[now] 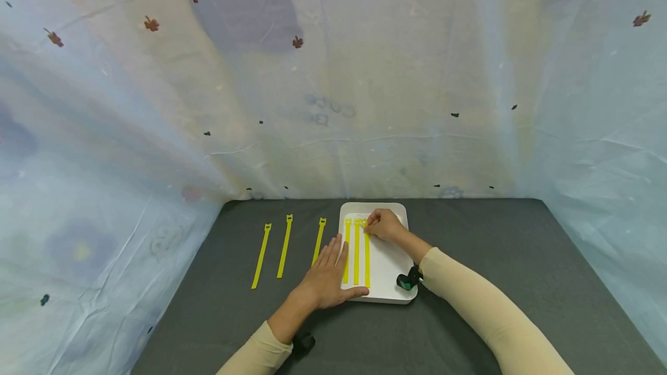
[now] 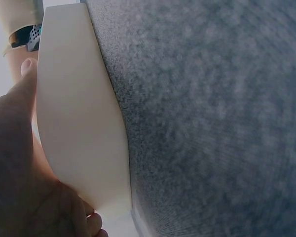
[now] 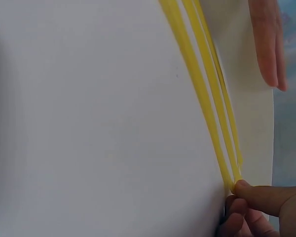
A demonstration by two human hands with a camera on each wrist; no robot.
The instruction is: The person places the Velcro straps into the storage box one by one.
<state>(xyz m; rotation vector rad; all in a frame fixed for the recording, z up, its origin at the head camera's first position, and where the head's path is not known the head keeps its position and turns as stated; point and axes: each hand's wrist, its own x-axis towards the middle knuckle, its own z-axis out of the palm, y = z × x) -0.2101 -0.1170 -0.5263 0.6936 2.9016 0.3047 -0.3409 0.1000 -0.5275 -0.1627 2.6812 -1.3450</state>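
Three yellow straps lie side by side in the left part of a white tray (image 1: 388,259). At its far end my right hand (image 1: 384,224) pinches the head of the rightmost strap (image 1: 367,259); in the right wrist view, thumb and fingers of the right hand (image 3: 256,205) close on the end of a yellow strap (image 3: 202,96). My left hand (image 1: 325,282) rests with straight fingers along the tray's left edge, thumb over the near edge. In the left wrist view the left hand (image 2: 19,158) lies against the tray's wall (image 2: 79,98).
On the dark grey table (image 1: 208,317), left of the tray, lie three more yellow straps: one at the far left (image 1: 261,256), a second (image 1: 285,247) beside it, and a third (image 1: 319,241) partly behind my left hand. A patterned curtain (image 1: 365,74) stands behind the table.
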